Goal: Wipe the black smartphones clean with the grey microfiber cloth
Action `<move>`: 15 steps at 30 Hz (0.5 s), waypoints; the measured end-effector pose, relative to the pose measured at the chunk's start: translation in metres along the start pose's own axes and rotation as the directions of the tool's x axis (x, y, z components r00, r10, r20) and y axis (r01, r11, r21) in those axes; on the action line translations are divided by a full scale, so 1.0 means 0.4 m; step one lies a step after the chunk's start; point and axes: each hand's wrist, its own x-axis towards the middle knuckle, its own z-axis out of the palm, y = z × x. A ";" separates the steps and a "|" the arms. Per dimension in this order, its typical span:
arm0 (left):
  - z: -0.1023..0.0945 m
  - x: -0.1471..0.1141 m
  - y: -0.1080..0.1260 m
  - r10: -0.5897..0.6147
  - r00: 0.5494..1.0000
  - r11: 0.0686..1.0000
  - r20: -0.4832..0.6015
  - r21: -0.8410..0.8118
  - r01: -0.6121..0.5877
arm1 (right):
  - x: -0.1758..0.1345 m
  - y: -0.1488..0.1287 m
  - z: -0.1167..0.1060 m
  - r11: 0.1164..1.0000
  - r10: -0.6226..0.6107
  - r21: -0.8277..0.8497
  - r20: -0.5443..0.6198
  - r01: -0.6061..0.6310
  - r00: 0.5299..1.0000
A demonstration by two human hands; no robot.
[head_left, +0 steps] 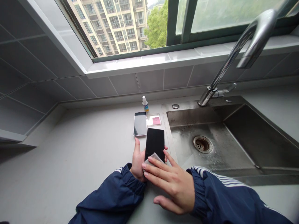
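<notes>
My left hand (138, 160) is closed around a black smartphone (155, 141) from beneath, its thumb along the left side and fingertips showing at the right edge. The screen faces up and is dark. My right hand (171, 183) lies over the phone's lower part, fingers stretched, holding a thin greyish-white cloth (156, 156) against the screen. Its thumb sticks out away from the cloth. Just beyond the phone lie a second phone (140, 123) with a pale edge and a clear flat case (150, 120) with a pink piece in it. Behind them stands a small white-capped spray bottle (145, 104).
To the right is a steel sink (184, 123) with a drain (202, 144) and a tall chrome faucet (233, 53). A pale countertop (93, 149) stretches left to a tiled wall (28, 77). Above the back ledge is a window (130, 28).
</notes>
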 end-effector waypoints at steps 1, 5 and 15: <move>0.000 -0.002 0.004 -0.014 1.000 1.000 0.002 0.010 0.013 | 0.001 -0.001 -0.002 1.000 -0.011 0.006 0.003 0.011 1.000; -0.003 -0.004 0.014 -0.030 0.999 1.000 -0.013 -0.012 0.029 | 0.001 -0.002 -0.006 0.998 -0.049 0.034 -0.001 0.049 0.999; -0.015 -0.002 0.009 0.029 0.999 0.999 0.016 0.026 -0.030 | 0.003 0.018 -0.010 0.989 -0.103 0.091 -0.177 0.121 0.979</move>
